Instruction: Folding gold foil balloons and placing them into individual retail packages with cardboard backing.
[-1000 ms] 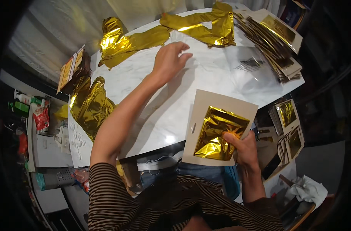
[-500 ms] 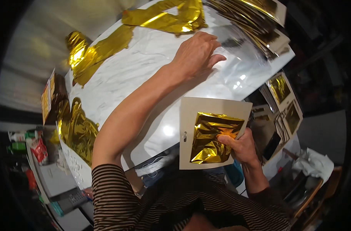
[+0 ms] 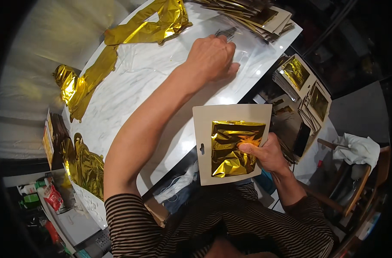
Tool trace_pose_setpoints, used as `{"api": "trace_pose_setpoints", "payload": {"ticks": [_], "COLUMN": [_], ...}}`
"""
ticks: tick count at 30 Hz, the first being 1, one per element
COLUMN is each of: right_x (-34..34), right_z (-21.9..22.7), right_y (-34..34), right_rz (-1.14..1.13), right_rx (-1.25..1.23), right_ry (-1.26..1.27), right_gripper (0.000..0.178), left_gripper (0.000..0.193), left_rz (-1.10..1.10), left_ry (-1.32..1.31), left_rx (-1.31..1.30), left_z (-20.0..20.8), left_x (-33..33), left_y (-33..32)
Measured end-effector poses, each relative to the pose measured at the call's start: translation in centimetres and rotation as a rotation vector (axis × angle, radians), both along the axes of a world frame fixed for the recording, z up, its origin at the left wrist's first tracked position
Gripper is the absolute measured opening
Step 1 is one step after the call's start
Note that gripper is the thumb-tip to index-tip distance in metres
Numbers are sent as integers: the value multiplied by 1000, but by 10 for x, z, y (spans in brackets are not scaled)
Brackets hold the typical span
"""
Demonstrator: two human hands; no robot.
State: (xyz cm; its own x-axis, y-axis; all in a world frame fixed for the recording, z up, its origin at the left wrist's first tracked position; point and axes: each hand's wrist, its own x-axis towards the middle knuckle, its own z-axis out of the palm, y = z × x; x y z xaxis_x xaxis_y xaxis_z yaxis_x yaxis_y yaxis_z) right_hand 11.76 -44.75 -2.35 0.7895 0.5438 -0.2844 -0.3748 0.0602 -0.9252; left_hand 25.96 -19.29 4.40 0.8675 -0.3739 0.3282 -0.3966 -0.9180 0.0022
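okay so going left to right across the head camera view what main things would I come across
Red packet → flat gold foil piece at the table's left edge → foil-fronted card held in the right hand → stacked foil-fronted cards → crumpled white cloth or bag.

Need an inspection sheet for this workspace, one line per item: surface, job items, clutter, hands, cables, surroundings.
Surface: white marbled tabletop.
Job items: pale backing card bearing a folded gold foil packet; clear plastic sleeve on the tabletop.
Clutter: gold foil shapes along the table edges; card stack at far right.
Hands: left hand at the sleeve, fingertips hidden, contact unclear; right hand grips the card, thumb on foil.
Cables: nothing seen for certain.
Surroundings: pale curtain left; white cloth on a chair, right.
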Motion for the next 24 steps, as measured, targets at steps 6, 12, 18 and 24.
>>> {"api": "trace_pose_setpoints", "payload": {"ticks": [6,12,18,24], "right_x": [-3,-7,-8,-7], "right_z": [1,0,-8,-11], "right_y": [-1,-8,-12,-17], "right_rz": [17,-10,-2,11], "right_rx": [25,30,24,23], "right_ry": [-22,-16,5,42], "right_gripper": [39,38,39,41], "left_gripper": [9,20,11,5], "left_rz": [-36,13,16,6], "left_ry": [-69,45,-108,-217], "left_rx": [170,-44,10,14], "left_z": [-8,0,-11,-17], "left_x": [4,8,7,12], "left_y": [-7,-11,-31,-29]}}
